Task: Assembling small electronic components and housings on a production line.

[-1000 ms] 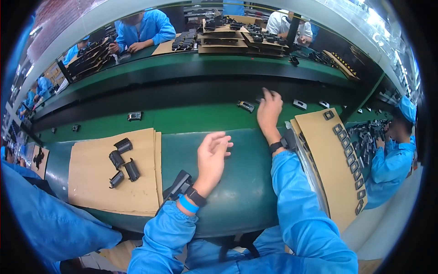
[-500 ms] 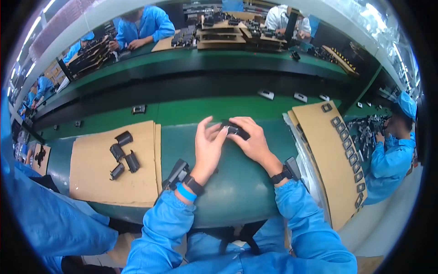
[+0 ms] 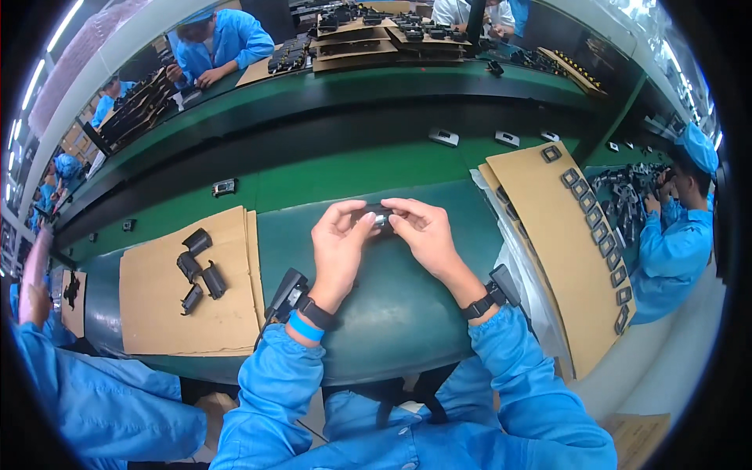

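Held part point(image 3: 381, 220), count 1: dark with a shiny patch, above the teal bench point(image 3: 395, 325); taken as reference for all places. Left hand point(image 3: 337, 244): fingers curled, thumb and fingertips pinching the part's left end. Right hand point(image 3: 428, 240): likewise bent, thumb and fingertips on its right end.

Counts. Left of the held part: 4 black curved covers point(image 3: 213, 280) on a cardboard stack point(image 3: 149, 305). Right of it: about 11 dark frames point(image 3: 618, 276) along a tilted cardboard sheet point(image 3: 540, 204); some crowd together, so count uncertain. Beyond it, to the right: 3 silver-topped parts point(image 3: 507, 139), the third partly behind the sheet's edge. Beyond it, to the left: 1 boxy dark device point(image 3: 224, 187), with smaller dark pieces farther off, too small to identify.

Hidden: both ends of the held part, under fingers; whether it touches the bench cannot be told.

Surroundings: clear plastic film point(image 3: 513, 262) at the sheet's near edge, right of the held part. Farther right, a seated co-worker point(image 3: 677, 243) in blue.
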A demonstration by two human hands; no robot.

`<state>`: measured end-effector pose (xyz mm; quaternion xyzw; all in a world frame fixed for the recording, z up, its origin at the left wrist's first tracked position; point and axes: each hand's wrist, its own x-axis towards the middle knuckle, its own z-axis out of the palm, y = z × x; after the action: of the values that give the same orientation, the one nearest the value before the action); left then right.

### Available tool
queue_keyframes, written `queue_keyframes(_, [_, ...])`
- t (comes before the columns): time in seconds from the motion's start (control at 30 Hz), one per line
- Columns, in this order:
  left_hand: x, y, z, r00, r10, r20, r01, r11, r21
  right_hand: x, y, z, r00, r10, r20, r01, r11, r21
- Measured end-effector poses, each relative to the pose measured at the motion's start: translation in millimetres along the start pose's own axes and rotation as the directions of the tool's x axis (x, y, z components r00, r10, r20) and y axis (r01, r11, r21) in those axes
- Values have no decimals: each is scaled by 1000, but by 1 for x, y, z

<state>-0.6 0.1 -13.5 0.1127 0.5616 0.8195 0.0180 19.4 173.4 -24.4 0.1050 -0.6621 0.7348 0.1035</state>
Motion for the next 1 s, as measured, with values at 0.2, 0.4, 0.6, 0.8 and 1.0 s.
queue_keyframes(0.2, [-2,3,3,999,24,46,-24,1000,14,1,-1,2,996,-85,-14,85,996,-3])
queue_keyframes(0.4, [-3,8,1,998,45,44,-46,999,8,3,-5,7,995,-95,-33,96,995,18])
queue_keyframes(0.6, [0,1,10,996,22,86,-20,1000,-22,1,-5,-3,991,-122,-58,116,988,-104])
queue_keyframes(0.8, [-7,11,3,993,99,70,-106,987,118,-2,-16,13,963,-254,-93,233,952,-198])
queue_keyframes(1.0, [-5,6,1,996,-32,77,26,997,76,-55,-42,5,957,-267,-115,220,923,-316])
